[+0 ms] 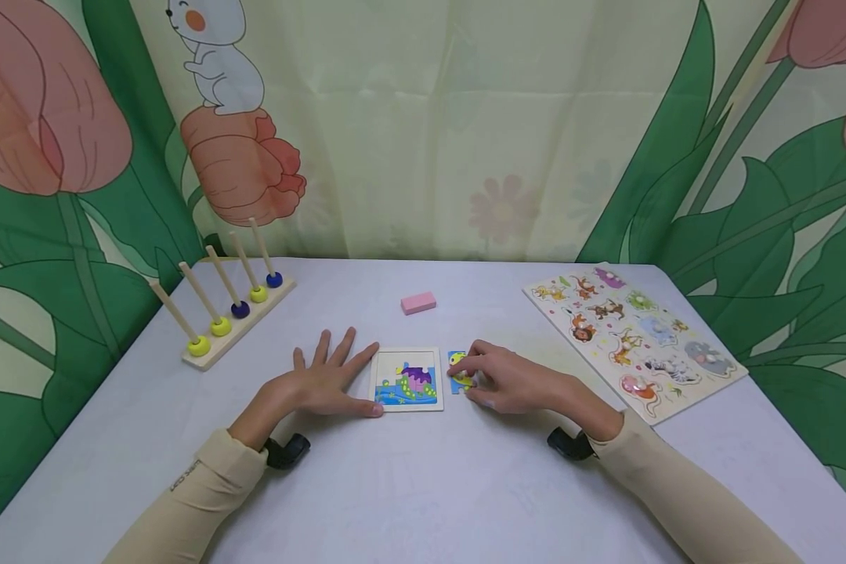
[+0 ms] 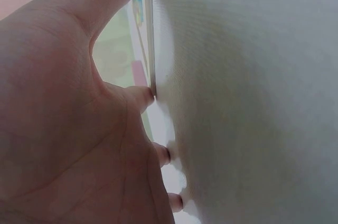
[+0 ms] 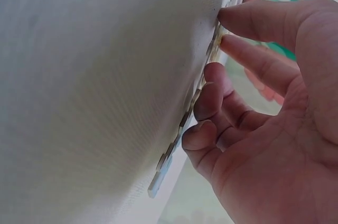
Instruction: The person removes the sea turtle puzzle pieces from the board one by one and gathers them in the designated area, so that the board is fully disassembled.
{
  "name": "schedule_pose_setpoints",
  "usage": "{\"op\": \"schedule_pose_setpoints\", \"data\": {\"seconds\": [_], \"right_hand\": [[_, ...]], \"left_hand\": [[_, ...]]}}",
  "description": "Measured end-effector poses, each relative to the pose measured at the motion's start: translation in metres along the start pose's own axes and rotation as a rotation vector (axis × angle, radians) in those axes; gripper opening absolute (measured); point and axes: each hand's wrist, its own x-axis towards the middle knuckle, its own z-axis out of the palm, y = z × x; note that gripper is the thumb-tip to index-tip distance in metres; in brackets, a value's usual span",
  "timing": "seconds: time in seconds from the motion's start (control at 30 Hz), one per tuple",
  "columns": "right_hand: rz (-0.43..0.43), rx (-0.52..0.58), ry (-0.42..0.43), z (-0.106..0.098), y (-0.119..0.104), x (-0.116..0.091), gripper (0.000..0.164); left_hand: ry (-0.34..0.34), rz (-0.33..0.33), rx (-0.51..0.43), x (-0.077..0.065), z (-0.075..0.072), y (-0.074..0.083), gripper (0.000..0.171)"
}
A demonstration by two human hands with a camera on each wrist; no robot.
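Observation:
A small jigsaw tray (image 1: 407,353) with a pale wooden frame lies at the middle of the table. A colourful picture of a purple and green figure over blue (image 1: 417,384) fills its lower part; bare backing shows above. My left hand (image 1: 327,384) spreads its fingers flat, with thumb and index finger touching the tray's left side. Just right of the tray, my right hand (image 1: 511,380) pinches at a blue and yellow puzzle strip (image 1: 457,357) with thumb and index finger. The strip's knobbed edge (image 3: 182,123) shows in the right wrist view; its other fingers curl beside it.
A pink block (image 1: 418,303) lies behind the tray. On the left stands a wooden peg rack (image 1: 240,329) with yellow and blue beads. At the right lies an animal peg puzzle board (image 1: 609,356). A patterned curtain (image 1: 409,133) hangs behind the table.

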Motion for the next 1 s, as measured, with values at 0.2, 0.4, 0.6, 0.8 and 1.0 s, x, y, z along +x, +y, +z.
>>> {"op": "schedule_pose_setpoints", "data": {"seconds": [0.2,0.4,0.6,0.8,1.0], "right_hand": [[0.008,-0.002,0.0,0.0,-0.001,-0.001,0.038],[0.017,-0.005,0.004,-0.001,-0.003,-0.002,0.038],[0.004,-0.008,0.021,0.0,-0.002,-0.002,0.038],[-0.07,-0.035,0.063,0.002,-0.006,0.003,0.034],[-0.104,-0.023,0.084,0.003,-0.016,0.014,0.033]], "left_hand": [[0.009,0.005,0.009,0.001,0.001,-0.001,0.112],[0.008,0.004,0.007,0.0,0.001,-0.001,0.112],[0.011,0.001,0.02,0.001,0.002,-0.001,0.113],[0.01,0.006,0.008,0.001,0.002,-0.002,0.114],[-0.006,-0.012,0.024,0.01,0.009,-0.01,0.118]]}}
